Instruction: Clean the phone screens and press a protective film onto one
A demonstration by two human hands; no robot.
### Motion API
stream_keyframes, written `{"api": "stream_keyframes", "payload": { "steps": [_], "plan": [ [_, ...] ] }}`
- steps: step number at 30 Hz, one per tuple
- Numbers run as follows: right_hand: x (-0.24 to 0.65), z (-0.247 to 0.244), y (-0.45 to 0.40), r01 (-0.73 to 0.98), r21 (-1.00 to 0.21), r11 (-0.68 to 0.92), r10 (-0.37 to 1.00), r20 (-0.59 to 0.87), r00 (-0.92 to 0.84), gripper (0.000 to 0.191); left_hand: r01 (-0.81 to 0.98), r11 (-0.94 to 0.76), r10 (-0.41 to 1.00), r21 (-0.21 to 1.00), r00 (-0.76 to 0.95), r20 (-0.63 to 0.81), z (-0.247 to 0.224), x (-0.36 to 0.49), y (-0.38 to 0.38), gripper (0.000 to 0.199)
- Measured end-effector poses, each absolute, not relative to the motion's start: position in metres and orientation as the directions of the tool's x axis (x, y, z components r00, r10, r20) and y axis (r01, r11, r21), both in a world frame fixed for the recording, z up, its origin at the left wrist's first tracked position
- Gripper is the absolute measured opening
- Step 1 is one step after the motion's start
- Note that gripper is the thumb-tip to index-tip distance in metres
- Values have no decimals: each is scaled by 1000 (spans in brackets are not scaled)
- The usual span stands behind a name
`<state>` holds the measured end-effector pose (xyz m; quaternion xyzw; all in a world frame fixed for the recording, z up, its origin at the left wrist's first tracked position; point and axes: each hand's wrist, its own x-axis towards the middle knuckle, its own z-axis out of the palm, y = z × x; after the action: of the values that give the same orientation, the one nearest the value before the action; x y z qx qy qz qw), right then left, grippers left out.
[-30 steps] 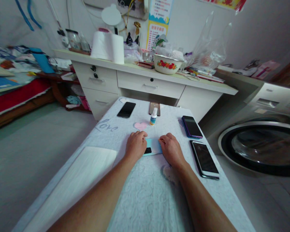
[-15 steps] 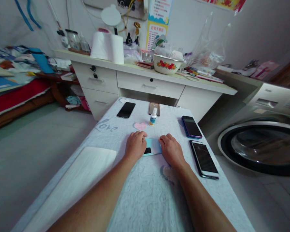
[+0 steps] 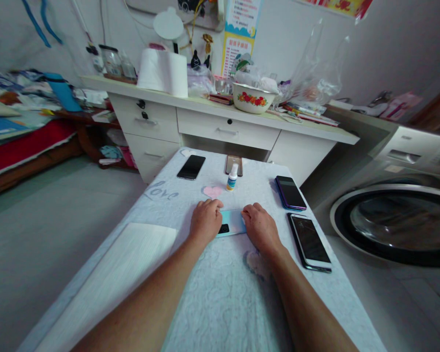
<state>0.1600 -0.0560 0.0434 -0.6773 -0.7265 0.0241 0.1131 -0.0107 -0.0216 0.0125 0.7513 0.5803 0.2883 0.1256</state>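
Note:
A light blue smartphone (image 3: 235, 222) lies sideways in front of me, its back and black camera block facing up. My left hand (image 3: 206, 220) closes on its left end, fingers curled. At the opposite end, my right hand (image 3: 259, 226) grips the phone the same way; both ends are hidden under the hands. Just beyond the phone stands a small white spray bottle (image 3: 232, 178) with a blue and yellow label. Behind the bottle lies a brownish phone or case (image 3: 238, 165).
A black phone (image 3: 191, 167) rests at the far left of the cloth-covered table (image 3: 220, 298). On the right lie a dark phone stack (image 3: 291, 192) and a white-framed phone (image 3: 311, 239) on another device. White cloth or paper (image 3: 132, 264) covers the left side. A drawer desk (image 3: 209, 124) stands behind.

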Motion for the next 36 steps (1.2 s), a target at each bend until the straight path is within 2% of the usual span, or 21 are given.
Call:
{"api": "stream_keyframes", "payload": {
  "steps": [7, 19, 25, 36],
  "plan": [
    [163, 42, -55, 982, -188, 36, 989, 147, -8, 23, 799, -305, 941, 519, 169, 293, 12, -11, -22, 25],
    [160, 41, -57, 988, -145, 58, 991, 128, -40, 29, 805, -295, 945, 515, 167, 281, 11, -10, -20, 25],
    [160, 41, -57, 982, -162, 98, 990, 121, -78, 29, 808, -295, 945, 511, 169, 279, 11, -10, -21, 26],
    [162, 39, -57, 969, -220, 117, 977, 201, -72, 24, 801, -299, 944, 518, 167, 286, 10, -10, -21, 25]
  ]
}}
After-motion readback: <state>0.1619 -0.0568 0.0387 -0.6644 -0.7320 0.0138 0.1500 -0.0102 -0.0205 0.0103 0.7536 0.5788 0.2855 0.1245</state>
